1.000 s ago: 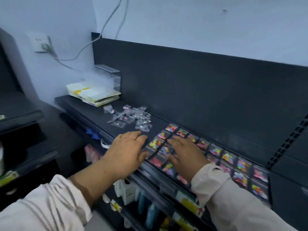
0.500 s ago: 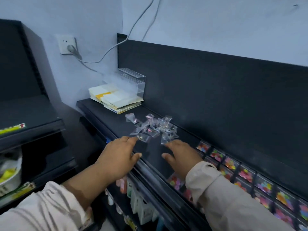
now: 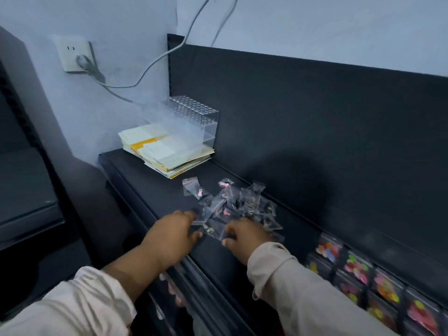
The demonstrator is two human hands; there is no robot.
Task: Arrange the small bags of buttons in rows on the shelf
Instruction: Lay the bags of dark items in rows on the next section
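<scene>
Bags of buttons lay in two lots on the black shelf [image 3: 150, 187]. A loose heap [image 3: 232, 204] of small clear bags sat near the middle of the view, tumbled over one another. Toward four o'clock from it, neat rows [image 3: 358, 280] of bags with bright buttons were set edge to edge along the shelf. Both hands worked at the heap's near edge. The left hand [image 3: 173, 235] was at about seven o'clock of the heap, its fingers stretched out and loosely spread. The tips touched the nearest bag, probably to pin it or drag it clear of the tangle. The right hand [image 3: 244, 235] was at about five o'clock, with its fingers curled down onto the near bags. Blur hid the tips, so I could not tell whether it pinched a bag or only pressed on one. A strip of bare shelf lay between the heap and the rows, which looked like room kept for the next bags. The job therefore seemed partly done, with the heap left to sort. Starting from the near edge made sense, since the slippery bags overlapped and lifting the outermost would disturb the rest least. At eleven o'clock from the heap a stack of papers [image 3: 164, 156] lay beside a clear rack [image 3: 194, 117] against the back panel, well apart from the bags.
</scene>
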